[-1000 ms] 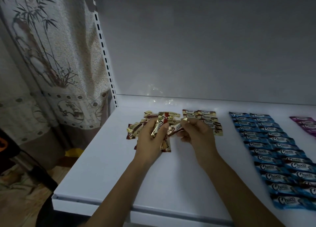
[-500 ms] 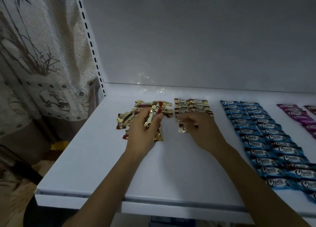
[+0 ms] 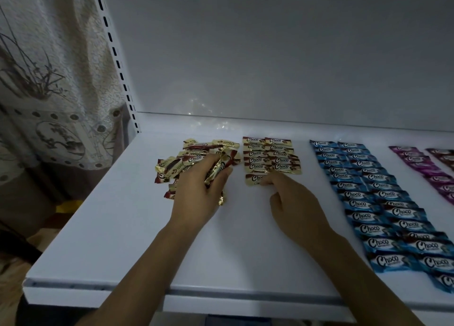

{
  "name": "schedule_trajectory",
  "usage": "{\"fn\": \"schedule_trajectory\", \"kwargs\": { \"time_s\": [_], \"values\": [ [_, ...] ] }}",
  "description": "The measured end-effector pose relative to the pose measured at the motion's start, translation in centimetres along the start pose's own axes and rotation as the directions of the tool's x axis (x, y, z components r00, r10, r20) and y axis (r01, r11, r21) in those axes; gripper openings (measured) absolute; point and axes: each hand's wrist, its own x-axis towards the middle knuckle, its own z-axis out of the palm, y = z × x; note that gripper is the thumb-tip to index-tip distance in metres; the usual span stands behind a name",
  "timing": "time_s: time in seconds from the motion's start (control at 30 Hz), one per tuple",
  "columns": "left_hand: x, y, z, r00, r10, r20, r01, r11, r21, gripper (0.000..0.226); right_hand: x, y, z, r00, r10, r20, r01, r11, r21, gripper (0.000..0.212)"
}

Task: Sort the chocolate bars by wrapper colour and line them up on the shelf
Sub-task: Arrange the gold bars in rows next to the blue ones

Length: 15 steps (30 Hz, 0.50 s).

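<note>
1. Gold bar (image 3: 255, 179) lies flat on the white shelf (image 3: 122, 227) just under the gold rows (image 3: 269, 156), its long axis running left-right like the bars above it; my right hand (image 3: 292, 203) rests on its right end, fingertips (image 3: 266, 181) pressed to the wrapper, so I read the hand as narrow and pinning the bar, not lifting it.

2. Left hand (image 3: 200, 190) is curled around a gold-and-red bar (image 3: 217, 171), which stands tilted, its upper end toward the back wall; it sits over the loose gold pile (image 3: 186, 158), touching it.

3. The relation I steer by: the open slot lies right of the newly laid bar, under the right-hand column; the held bar is to the left of that slot, and its long axis is crossways to the rows; I judge it needs a turn to lie left-right before it goes down.

4. The right hand is nearer the slot; the left is nearer the pile; a hand-over looks the sensible route.

5. Blue rows (image 3: 383, 203) and purple rows (image 3: 422, 168) lie well apart to the right, already lined up.
</note>
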Motion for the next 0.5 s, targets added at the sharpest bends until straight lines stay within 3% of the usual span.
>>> {"fn": "schedule_trajectory", "kwargs": {
  "time_s": [0.2,0.33,0.37,0.43,0.5],
  "values": [
    [-0.1,-0.2,0.1,0.999,0.038,0.022,-0.038,0.999,0.006,0.022,0.0,0.6,0.8,0.999,-0.023,0.041,0.022,1.0,0.013,0.041],
    [-0.4,0.4,0.0,0.996,0.046,0.07,-0.047,0.999,0.008,0.033,0.3,0.3,0.9,0.978,-0.13,-0.161,0.13,0.991,-0.008,0.04],
    [-0.4,0.8,0.1,0.995,0.037,0.089,-0.038,0.999,0.008,0.031,0.3,0.2,0.9,0.963,-0.139,-0.23,0.152,0.988,0.038,0.035],
    [-0.1,1.8,0.7,0.991,-0.002,0.136,0.01,0.998,-0.057,0.021,0.3,-0.4,0.3,0.973,-0.011,-0.232,0.093,0.934,0.346,0.024],
    [0.5,2.7,1.5,0.987,-0.003,0.162,0.027,0.989,-0.145,0.018,0.4,-1.0,-0.5,0.983,0.146,-0.113,-0.029,0.727,0.686,0.023]
  ]
}}
